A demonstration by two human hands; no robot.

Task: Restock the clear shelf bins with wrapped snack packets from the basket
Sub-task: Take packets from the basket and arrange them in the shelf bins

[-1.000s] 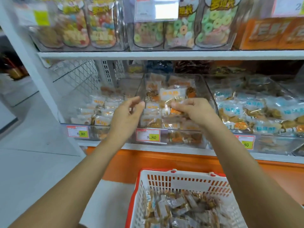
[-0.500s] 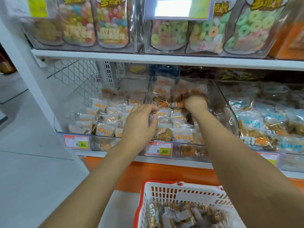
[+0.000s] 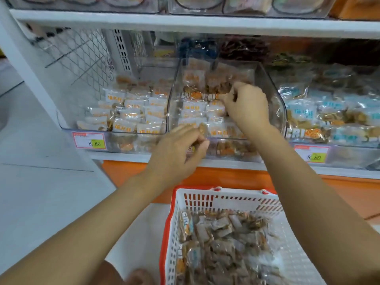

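Note:
The middle clear bin (image 3: 274,93) on the shelf holds several orange-printed wrapped snack packets (image 3: 194,105). My right hand (image 3: 245,104) reaches into this bin, fingers curled, and pinches a packet (image 3: 223,97) over the pile. My left hand (image 3: 181,153) is at the bin's front edge, its fingertips pinching a small brownish packet (image 3: 202,128). Below, a white basket with a red rim (image 3: 171,212) holds several wrapped packets (image 3: 222,243).
A left clear bin (image 3: 67,126) holds similar orange packets, and a right bin (image 3: 329,116) holds blue-printed ones. Price tags reading 8.80 (image 3: 90,140) hang on the bin fronts. Another shelf (image 3: 185,23) with jars runs close above. An orange base panel (image 3: 236,177) lies under the shelf.
My right hand has drawn back from the rear of the middle bin toward its middle. My left hand has dropped to the bin's front edge. The view has tilted down.

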